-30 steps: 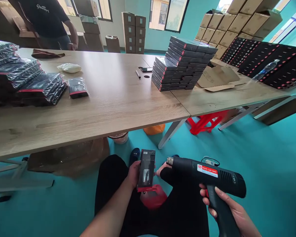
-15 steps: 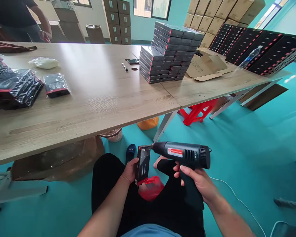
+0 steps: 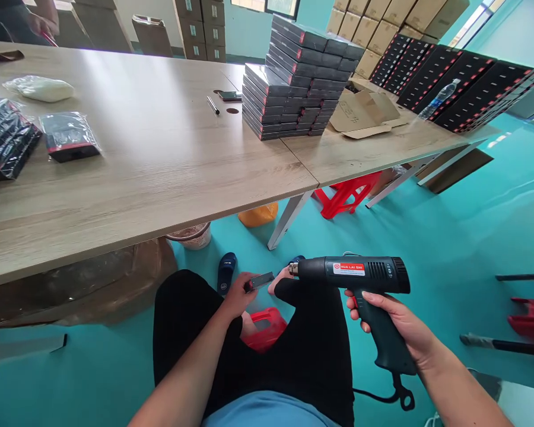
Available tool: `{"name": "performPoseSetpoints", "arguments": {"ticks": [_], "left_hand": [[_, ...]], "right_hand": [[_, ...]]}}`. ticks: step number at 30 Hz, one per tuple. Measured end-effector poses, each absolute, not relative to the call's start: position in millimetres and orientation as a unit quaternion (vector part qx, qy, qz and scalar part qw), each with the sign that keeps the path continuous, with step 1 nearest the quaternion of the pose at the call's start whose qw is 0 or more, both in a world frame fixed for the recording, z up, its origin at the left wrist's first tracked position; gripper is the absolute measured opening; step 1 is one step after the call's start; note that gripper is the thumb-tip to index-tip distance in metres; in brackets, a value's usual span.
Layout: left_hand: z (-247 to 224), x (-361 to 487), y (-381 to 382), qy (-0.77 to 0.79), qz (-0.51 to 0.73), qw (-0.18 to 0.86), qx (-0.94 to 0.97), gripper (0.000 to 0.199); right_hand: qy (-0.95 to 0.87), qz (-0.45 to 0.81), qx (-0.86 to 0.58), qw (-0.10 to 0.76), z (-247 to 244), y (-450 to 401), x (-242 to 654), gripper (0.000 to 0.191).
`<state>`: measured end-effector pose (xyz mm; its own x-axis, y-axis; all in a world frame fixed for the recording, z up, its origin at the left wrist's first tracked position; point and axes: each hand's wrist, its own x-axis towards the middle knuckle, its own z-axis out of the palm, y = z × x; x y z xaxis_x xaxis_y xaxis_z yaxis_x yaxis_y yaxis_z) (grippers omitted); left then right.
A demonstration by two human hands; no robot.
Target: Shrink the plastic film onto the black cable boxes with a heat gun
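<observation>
My left hand is closed around a small flat black box, now turned so that a narrow side faces up. In my right hand is a black heat gun with a red label, gripped by its handle. Its metal nozzle points left toward the box, with a gap between them. Both hands are over my lap, below the table edge. On the table, one wrapped black box lies beside a heap of film-wrapped boxes at the left.
A tall stack of black boxes stands on the table near flattened cardboard. A pen and a phone lie left of it. Below are a bin and red stool. Another person's hand shows at far left.
The box in my left hand has turned from its broad face showing to a narrow side. My right hand has moved the heat gun rightward, away from the box. The view has shifted.
</observation>
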<state>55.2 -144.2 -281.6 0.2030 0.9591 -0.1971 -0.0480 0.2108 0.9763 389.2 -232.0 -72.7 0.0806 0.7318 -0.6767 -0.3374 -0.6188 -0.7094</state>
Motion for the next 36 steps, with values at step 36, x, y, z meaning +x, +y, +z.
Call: {"name": "performPoseSetpoints", "arguments": {"ticks": [36], "left_hand": [[-297, 49, -144, 0.582, 0.321, 0.360, 0.655, 0.040]], "right_hand": [[-0.409, 0.677, -0.554, 0.259, -78, -199, 318, 0.035]]}}
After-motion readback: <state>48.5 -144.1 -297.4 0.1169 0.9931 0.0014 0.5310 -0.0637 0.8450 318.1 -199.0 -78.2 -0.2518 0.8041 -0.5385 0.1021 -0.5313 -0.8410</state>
